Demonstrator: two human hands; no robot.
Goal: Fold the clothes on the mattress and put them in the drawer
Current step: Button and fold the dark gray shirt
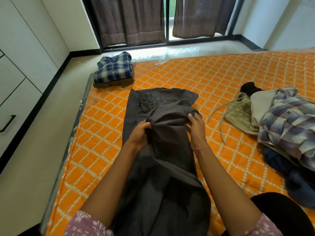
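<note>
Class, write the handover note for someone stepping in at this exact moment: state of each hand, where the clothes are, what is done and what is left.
Left hand and right hand both grip a raised fold of the grey trousers, which lie lengthwise on the orange mattress, waistband away from the person.
Done: a folded checked shirt sits on a folded brown garment at the mattress's far left corner.
Left: finish folding the trousers; fold the unfolded pile on the right; put everything in the drawer at the left, which appears closed.

sleeves (88, 224) — pink, white floral print | right wrist — pink-white thread band (202, 148) | bare forearms
</note>
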